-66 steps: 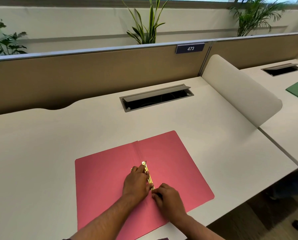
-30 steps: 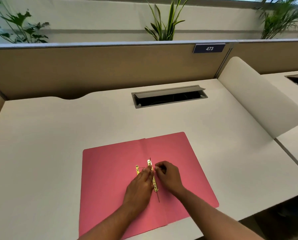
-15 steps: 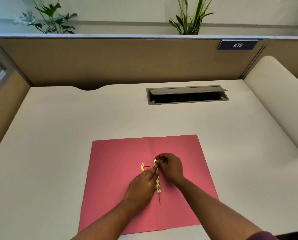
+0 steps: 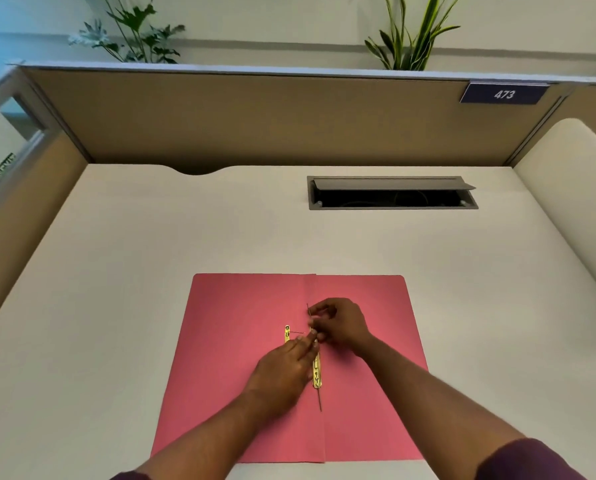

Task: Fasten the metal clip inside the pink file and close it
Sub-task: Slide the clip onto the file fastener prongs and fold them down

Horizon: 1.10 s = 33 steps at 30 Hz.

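The pink file (image 4: 241,375) lies open and flat on the white desk (image 4: 116,271), its fold running toward me. A gold metal clip bar (image 4: 317,372) sits along the fold, with a thin prong sticking out below it. A second gold strip (image 4: 287,333) lies just left, mostly hidden under my left hand (image 4: 282,370). My left hand presses its fingertips on the top of the clip bar. My right hand (image 4: 338,323) pinches the clip's upper prong at the fold, fingers closed on it.
A grey cable hatch (image 4: 391,192) stands open at the back right of the desk. Tan partition walls (image 4: 255,119) close off the back and left. A rounded white divider (image 4: 566,188) rises at the right. Plants stand behind the partition.
The view has swung left and down, so the file now sits centred. My right hand moved from the clip's lower end up to its top. A second gold strip became visible at left.
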{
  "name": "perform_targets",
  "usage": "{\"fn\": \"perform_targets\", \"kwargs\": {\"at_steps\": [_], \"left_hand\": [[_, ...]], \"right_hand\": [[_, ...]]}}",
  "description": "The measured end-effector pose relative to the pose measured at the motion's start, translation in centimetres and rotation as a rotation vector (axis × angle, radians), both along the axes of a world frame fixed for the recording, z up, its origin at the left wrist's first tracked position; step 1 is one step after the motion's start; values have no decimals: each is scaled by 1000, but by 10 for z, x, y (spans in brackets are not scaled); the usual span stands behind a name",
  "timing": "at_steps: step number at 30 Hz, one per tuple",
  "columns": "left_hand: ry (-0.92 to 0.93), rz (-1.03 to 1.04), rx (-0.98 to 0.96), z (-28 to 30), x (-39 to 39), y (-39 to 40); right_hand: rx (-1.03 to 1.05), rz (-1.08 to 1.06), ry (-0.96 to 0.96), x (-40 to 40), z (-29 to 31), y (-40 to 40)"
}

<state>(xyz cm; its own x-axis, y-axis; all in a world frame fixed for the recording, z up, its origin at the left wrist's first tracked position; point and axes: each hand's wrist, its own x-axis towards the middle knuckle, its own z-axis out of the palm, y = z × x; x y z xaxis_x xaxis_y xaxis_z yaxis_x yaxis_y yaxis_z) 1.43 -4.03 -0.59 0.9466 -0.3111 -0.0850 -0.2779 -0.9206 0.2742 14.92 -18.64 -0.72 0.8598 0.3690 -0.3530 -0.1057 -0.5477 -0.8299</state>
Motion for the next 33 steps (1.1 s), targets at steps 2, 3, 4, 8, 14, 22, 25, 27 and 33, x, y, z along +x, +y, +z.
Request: {"fn": "perform_targets", "kwargs": {"at_steps": [2, 3, 4, 8, 14, 22, 25, 27, 33], "left_hand": [[0, 9, -2, 0, -1, -1], [0, 13, -2, 0, -2, -1], [-11, 17, -3, 0, -2, -2], [-18, 39, -28, 0, -4, -3], [-5, 108, -86, -7, -12, -5], [-29, 250, -152, -2, -10, -24], [-46, 268, -143, -3, -12, -28], [-42, 275, -148, -5, -14, -28], [-4, 310, -145, -10, -19, -30]], "right_hand": [[28, -68, 58, 1, 1, 2], [34, -113, 71, 1, 1, 3], [39, -155, 77, 0, 1, 5], [57, -218, 41, -2, -2, 7], [124, -201, -17, -8, -9, -1], [141, -258, -98, -28, -18, -11], [94, -197, -134, -32, -18, -16], [21, -126, -185, -35, -16, -17], [-352, 78, -510, -51, -4, -29]]}}
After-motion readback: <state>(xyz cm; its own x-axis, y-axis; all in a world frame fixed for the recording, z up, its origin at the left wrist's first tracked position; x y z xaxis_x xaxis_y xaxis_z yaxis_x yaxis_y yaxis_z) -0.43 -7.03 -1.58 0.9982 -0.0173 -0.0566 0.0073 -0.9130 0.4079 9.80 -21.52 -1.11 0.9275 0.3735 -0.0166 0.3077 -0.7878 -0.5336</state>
